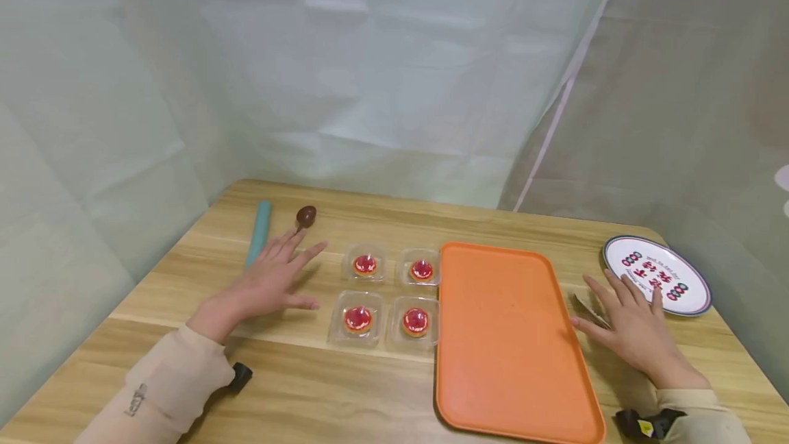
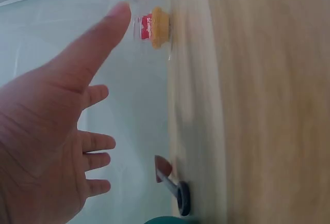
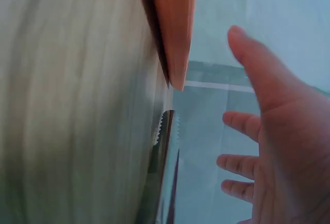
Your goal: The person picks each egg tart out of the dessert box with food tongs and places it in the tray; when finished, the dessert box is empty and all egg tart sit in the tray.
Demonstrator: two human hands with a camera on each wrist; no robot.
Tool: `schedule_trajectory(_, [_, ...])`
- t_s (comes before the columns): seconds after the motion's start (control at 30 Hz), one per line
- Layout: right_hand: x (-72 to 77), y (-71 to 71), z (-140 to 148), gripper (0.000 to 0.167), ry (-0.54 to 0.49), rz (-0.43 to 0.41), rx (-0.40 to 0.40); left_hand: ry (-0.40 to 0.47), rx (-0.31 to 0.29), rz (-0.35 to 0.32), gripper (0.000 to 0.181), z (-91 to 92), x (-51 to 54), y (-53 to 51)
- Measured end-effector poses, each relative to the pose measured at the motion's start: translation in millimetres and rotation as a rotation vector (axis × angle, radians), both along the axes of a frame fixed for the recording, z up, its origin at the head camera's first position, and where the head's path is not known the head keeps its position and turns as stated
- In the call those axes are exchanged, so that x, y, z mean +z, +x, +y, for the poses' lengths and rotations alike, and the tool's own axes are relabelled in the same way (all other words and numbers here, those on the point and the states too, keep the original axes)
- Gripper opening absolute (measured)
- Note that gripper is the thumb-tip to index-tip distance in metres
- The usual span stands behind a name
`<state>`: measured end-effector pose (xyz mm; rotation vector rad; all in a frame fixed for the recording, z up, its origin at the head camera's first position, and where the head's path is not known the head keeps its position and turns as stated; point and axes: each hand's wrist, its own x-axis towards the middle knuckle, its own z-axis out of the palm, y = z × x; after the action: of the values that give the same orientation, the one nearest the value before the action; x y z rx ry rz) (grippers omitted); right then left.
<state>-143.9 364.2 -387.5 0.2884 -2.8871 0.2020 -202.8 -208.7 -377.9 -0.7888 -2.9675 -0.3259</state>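
My left hand (image 1: 271,279) hovers over the left of the table, fingers spread and holding nothing. Near its fingertips lies a brown spoon (image 1: 306,216), its handle partly hidden in the head view. Beside that is a teal rod-like thing (image 1: 259,228), partly covered by the hand. Several red-topped tarts (image 1: 357,320) sit in clear plastic boxes (image 1: 337,334) right of this hand. My right hand (image 1: 637,327), also spread and holding nothing, is above metal tongs with toothed edges (image 3: 166,146). The hand hides part of the tongs in the head view.
An orange tray (image 1: 505,334) lies between the boxes and my right hand. At the far right rests a white oval plate (image 1: 690,276) with a dark rim and red lettering. Pale cloth (image 1: 370,74) hangs behind the wooden table (image 1: 320,389).
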Motion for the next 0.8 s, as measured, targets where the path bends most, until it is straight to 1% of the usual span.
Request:
schedule_trajectory(0.13, [4.4,0.7,-4.0,0.08,0.014,0.021,0.017,-0.007,-0.013,-0.003,0.102,-0.2,3.3,0.4])
schedule_trajectory(0.3, [13.3,2.3,-12.1,0.081,0.007,0.033,0.051,0.036,-0.032,0.013,0.103,1.8,10.8,2.0])
schedule_trajectory(0.43, [25.9,4.1,-23.4,0.081,-0.013,-0.003,0.087,0.052,-0.053,0.061,0.103,4.8,16.1,2.6])
schedule_trajectory(0.53, [36.4,5.7,-34.0,0.08,-0.023,-0.029,0.115,0.069,-0.064,0.066,0.103,7.5,18.8,3.9])
schedule_trajectory(0.6, [42.6,6.2,-41.3,0.078,-0.014,-0.03,0.138,0.089,-0.074,0.05,0.103,9.5,20.2,5.5])
schedule_trajectory(0.67, [48.3,7.1,-49.1,0.076,-0.007,-0.032,0.158,0.125,-0.093,0.018,0.102,11.6,21.3,7.3])
schedule_trajectory(0.8, [60.8,10.1,-65.4,0.074,0.004,-0.052,0.192,0.212,-0.139,-0.074,0.097,15.8,19.9,9.7])
